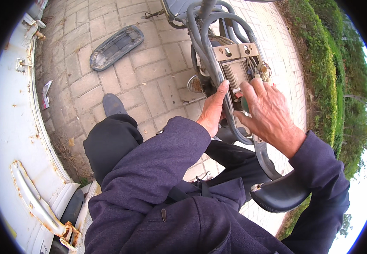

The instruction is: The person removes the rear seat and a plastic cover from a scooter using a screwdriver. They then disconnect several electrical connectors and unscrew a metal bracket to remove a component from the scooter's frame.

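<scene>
An electric bike or scooter frame [208, 29] of bent grey tubes stands in front of me. My left hand [213, 109] is closed around one of its side tubes, thumb up along it; the other fingers pass behind and are mostly hidden. My right hand [270, 111] is curled over the frame's inside, beside a ribbed metal box [236, 72]. Its fingers are bent together by a small pale piece [236, 90]; what they hold is covered. A drilled metal bracket [236, 51] crosses the frame above the box. Wires with pale connectors [263, 70] lie beyond my right fingers.
A dark, elongated seat base or cover [116, 48] lies on the brick paving [145, 63] at the far left. A black saddle [280, 191] sits near my right forearm. On the left stands a rusty white vehicle panel [10, 127]; a hedge [319, 63] runs along the right.
</scene>
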### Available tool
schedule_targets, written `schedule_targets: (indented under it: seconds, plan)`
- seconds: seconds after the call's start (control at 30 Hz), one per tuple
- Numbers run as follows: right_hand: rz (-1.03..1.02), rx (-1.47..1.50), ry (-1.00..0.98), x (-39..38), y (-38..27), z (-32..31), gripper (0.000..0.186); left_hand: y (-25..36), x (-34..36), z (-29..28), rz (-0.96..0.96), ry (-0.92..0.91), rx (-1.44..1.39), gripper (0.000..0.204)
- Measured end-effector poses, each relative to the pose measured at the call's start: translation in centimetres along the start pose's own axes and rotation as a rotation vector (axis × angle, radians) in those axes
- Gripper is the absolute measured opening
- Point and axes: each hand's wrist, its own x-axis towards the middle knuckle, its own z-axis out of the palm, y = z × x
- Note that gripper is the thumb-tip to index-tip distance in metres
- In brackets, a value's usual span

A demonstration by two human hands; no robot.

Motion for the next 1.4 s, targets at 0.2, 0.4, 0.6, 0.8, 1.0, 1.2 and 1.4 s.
schedule_targets:
  seconds: [0.2, 0.4, 0.6, 0.8, 1.0, 1.2, 1.4]
  plan:
    - [-0.088, -0.084, -0.132, 0.0, 0.6, 0.0, 0.04, 0.1, 0.4, -0.6, -0.058, -0.068, 0.045, 0.092]
    - [-0.031, -0.053, -0.048, 0.0, 0.1, 0.3, 0.041, -0.1, 0.3, -0.5, -0.039, -0.061, 0.022, 0.092]
    - [-0.15, -0.03, -0.034, 0.1, 0.8, -0.2, 0.034, 0.2, 0.2, -0.5, -0.041, -0.092, 0.031, 0.092]
    - [-0.116, -0.072, 0.075, -0.3, 0.6, -0.1, 0.036, 0.2, 0.1, -0.2, -0.011, -0.101, 0.022, 0.09]
    - [-0.132, -0.101, -0.14, -0.1, 1.1, -0.5, 0.036, 0.4, -0.3, 0.2, 0.002, -0.009, -0.004, 0.08]
    - [-0.134, -0.061, -0.001, -0.3, 0.7, -0.2, 0.029, 0.2, -0.2, 0.3, 0.025, 0.026, -0.015, 0.076]
    - [-0.067, -0.104, -0.176, 0.1, 1.0, -0.7, 0.041, 0.3, -0.3, -0.1, -0.001, -0.05, 0.005, 0.084]
